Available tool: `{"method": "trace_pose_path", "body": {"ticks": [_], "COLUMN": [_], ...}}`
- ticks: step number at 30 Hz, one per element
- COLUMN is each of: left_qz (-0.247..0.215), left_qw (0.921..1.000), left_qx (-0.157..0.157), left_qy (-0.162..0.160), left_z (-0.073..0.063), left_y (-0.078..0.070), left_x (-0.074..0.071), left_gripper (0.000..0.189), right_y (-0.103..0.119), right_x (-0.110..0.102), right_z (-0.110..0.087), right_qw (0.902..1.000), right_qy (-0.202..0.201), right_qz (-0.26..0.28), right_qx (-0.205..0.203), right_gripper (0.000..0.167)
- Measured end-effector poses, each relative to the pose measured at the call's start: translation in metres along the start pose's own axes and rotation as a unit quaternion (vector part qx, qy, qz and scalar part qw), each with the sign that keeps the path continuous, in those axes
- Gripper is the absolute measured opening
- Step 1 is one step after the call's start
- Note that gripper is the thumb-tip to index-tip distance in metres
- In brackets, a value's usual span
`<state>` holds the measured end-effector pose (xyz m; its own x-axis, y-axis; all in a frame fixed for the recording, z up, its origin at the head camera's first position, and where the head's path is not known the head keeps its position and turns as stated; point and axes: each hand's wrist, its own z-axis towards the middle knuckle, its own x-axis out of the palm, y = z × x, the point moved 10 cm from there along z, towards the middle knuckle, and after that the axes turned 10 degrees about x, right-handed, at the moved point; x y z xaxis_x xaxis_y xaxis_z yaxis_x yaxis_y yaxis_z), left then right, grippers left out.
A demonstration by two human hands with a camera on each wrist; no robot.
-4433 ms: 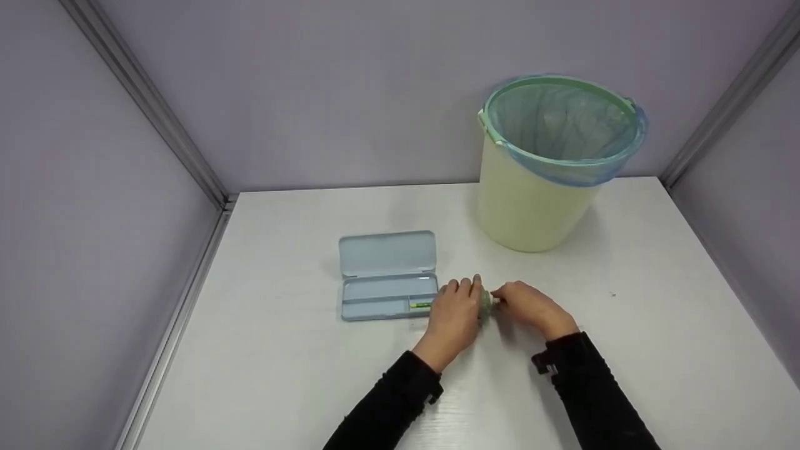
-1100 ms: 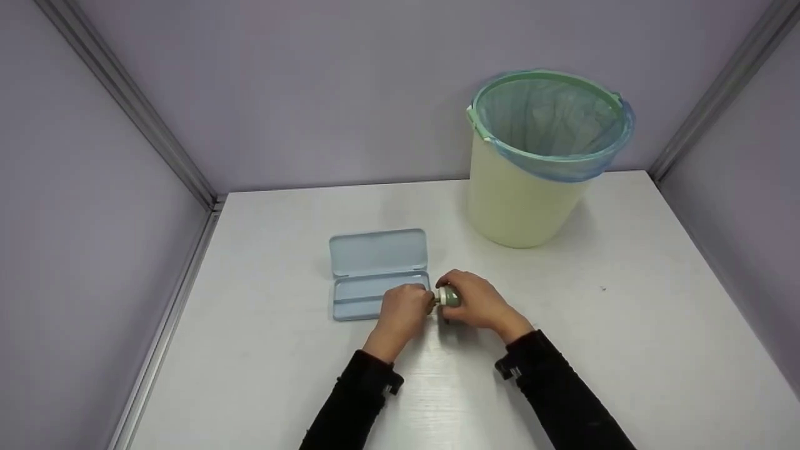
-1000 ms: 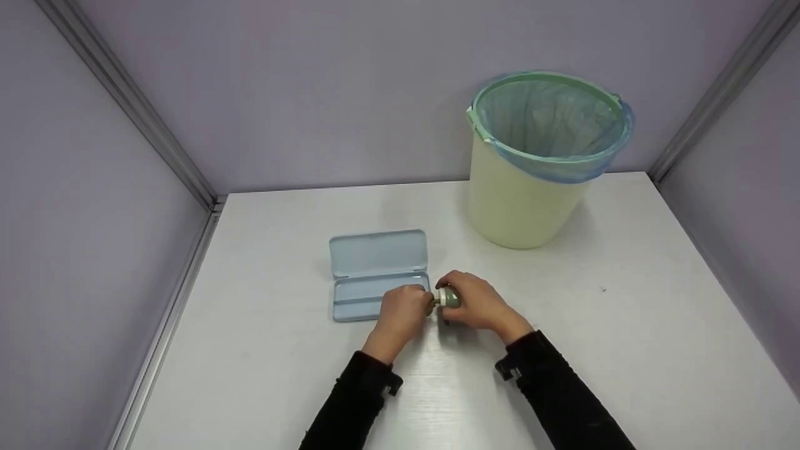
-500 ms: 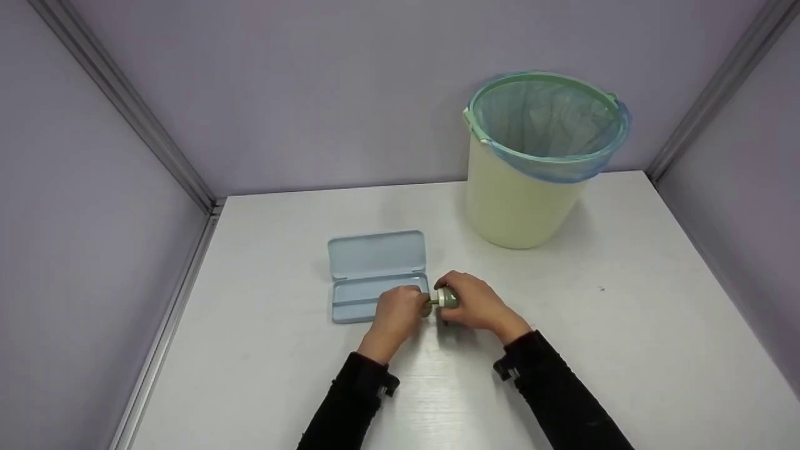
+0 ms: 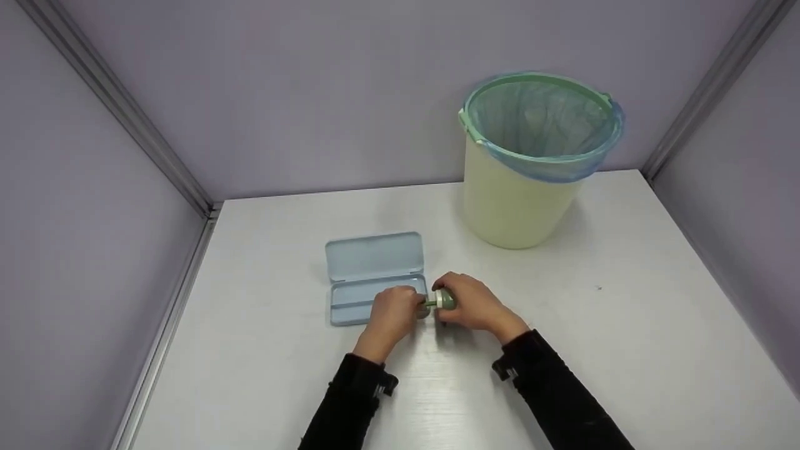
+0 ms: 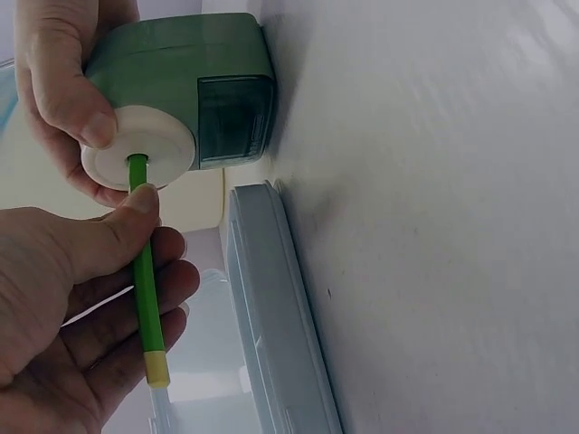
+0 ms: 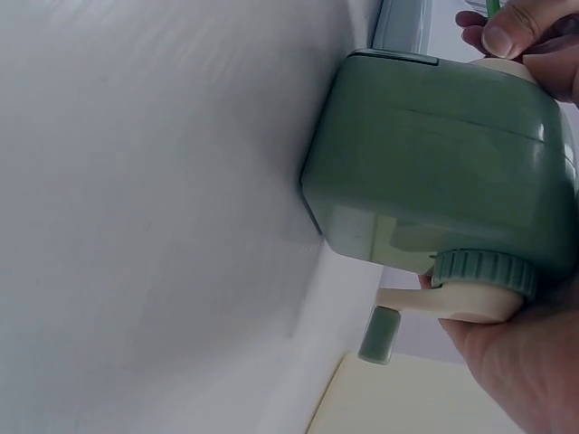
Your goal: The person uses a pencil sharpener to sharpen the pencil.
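My left hand pinches a green pencil between thumb and fingers, its yellow end pointing away from the sharpener. The pencil's other end sits in the hole of the cream front disc on a green crank pencil sharpener. My right hand grips the sharpener around its body, with a thumb at the disc in the left wrist view. The crank handle shows free of any fingers in the right wrist view. Beside my left hand lies an open light-blue pencil case, partly hidden by that hand.
A pale yellow bin with a green rim and a blue bag liner stands at the back right of the white table. Grey-lilac panels wall the table at the back and both sides. A small dark speck lies on the right.
Earlier my left hand covered the sharpener and my right was at its crank; now the left pinches the pencil and the right grips the sharpener. Lately the left hand has edged left.
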<state>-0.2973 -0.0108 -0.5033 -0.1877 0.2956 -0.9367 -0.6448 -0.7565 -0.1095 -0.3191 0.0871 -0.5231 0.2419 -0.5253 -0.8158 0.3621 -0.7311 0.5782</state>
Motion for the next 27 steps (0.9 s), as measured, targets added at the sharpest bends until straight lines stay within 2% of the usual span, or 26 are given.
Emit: {"method": "trace_pose_path", "body": {"ticks": [10,16,18,23,27], "left_qz": [-0.014,-0.024,-0.034,-0.036,-0.043], "left_qw": [0.9997,0.9994,0.9985,0.9905,0.9872], "left_qx": [-0.015,-0.014,-0.038,-0.130,-0.153], "left_qy": [0.010,0.020,0.022,0.028,0.009], "left_z": [-0.002,-0.006,-0.013,-0.038,-0.048], "left_y": [0.006,0.014,0.027,0.069,0.087], "left_x": [0.002,0.000,-0.003,-0.015,-0.025], "left_gripper": [0.007,0.006,0.006,0.001,0.008], "right_y": [0.000,0.002,0.002,-0.001,-0.004], "right_x": [0.001,0.000,0.001,-0.003,-0.007], "right_z": [0.001,0.002,0.002,0.002,0.001], "right_qw": [1.0000,1.0000,1.0000,0.9997,0.9994], "right_qy": [-0.002,-0.004,-0.004,-0.005,-0.011], "right_qz": [0.001,0.002,-0.002,-0.017,-0.021], "right_qx": [0.003,0.007,0.008,0.018,0.027], "right_gripper": [0.041,0.040,0.040,0.040,0.042]}}
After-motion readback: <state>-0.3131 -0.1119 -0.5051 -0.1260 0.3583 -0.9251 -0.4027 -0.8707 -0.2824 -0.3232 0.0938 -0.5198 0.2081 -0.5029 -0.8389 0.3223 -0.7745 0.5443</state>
